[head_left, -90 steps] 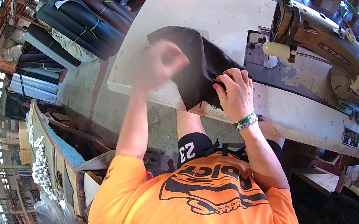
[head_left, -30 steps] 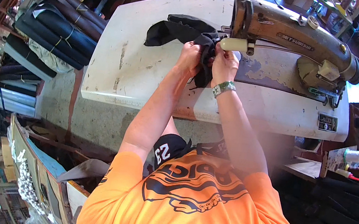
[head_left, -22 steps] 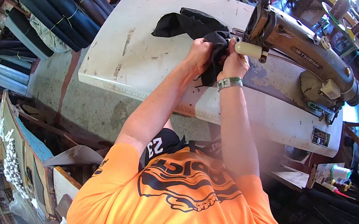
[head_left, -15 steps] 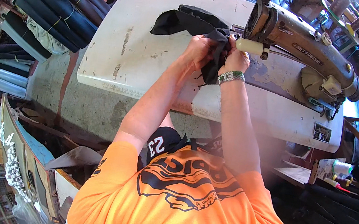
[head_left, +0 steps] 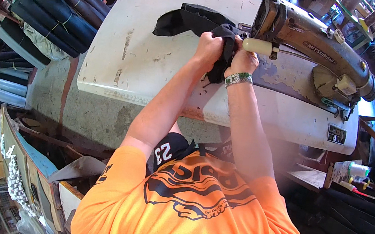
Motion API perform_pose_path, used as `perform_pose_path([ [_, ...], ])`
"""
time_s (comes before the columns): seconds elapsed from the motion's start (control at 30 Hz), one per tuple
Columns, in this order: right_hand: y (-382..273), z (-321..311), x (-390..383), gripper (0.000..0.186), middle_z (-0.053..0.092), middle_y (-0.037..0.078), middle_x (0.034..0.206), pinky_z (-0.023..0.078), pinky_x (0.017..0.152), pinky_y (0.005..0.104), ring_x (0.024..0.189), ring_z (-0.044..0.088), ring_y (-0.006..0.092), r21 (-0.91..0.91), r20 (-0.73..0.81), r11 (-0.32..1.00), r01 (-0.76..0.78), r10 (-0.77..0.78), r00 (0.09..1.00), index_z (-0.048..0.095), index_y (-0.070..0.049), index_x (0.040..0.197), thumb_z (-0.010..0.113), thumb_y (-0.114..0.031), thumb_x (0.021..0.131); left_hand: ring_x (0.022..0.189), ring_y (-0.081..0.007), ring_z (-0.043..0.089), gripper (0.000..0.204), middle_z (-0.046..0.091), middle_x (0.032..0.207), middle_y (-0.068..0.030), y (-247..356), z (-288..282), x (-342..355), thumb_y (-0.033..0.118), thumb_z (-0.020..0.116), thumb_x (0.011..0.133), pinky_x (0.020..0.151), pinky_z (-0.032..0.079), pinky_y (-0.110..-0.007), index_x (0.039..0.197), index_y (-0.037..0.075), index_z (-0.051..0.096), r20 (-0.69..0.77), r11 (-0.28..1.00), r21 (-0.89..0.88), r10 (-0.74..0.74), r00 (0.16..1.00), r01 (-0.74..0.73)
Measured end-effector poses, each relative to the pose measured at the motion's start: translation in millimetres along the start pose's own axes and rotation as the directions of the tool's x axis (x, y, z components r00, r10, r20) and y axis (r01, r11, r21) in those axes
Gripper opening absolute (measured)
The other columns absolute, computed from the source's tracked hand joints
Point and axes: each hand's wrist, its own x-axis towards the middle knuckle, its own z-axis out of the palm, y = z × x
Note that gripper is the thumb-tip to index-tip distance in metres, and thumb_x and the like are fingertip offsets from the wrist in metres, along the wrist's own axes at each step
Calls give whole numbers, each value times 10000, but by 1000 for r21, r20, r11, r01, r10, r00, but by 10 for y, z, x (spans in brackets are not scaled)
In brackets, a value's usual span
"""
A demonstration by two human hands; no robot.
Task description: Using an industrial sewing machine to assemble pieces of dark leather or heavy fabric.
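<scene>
Between both hands (head_left: 225, 55): black fabric (head_left: 196, 20).

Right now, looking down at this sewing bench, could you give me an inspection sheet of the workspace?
Surface: white table, scuffed and stained, paint worn near the machine.
Job's things: black fabric bunched at the head of the sewing machine.
Clutter: nothing seen on the table apart from these.
Hands: left hand and right hand both grip the fabric, close together; green wristband on the right wrist.
Cables: nothing seen.
Surroundings: dark fabric rolls stacked at left; concrete floor below.
</scene>
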Motion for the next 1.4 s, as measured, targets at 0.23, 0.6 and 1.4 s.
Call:
perform_pose_path([
  [0.23, -12, 7, -3, 127, 659, 16, 769, 465, 567, 285, 624, 573, 125, -74, -46, 997, -11, 8, 999, 679, -51, 823, 799, -70, 784, 616, -157, 615, 218, 661, 771, -72, 79, -45, 61, 88, 486, 862, 525, 480, -314, 855, -10, 680, 165, 997, -23, -74, 983, 79],
  [0.6, 8, -43, -17, 128, 660, 1, 741, 406, 508, 271, 550, 536, 97, -87, -17, 996, -16, 14, 1000, 702, -44, 819, 798, -129, 809, 614, -140, 639, 192, 686, 815, -62, 173, -120, 53, 103, 507, 907, 552, 526, -279, 895, 15, 678, 293, 992, 83, -117, 949, 97],
  [1.4, 154, -262, 265, 167, 710, 111, 956, 586, 754, 329, 840, 687, 210, -31, 165, 999, 9, -3, 986, 725, 15, 940, 757, -100, 822, 838, -146, 642, 164, 711, 942, -114, -730, 142, 95, 4, 586, 879, 738, 533, -304, 997, -74, 667, -374, 974, 125, 224, 900, -191],
])
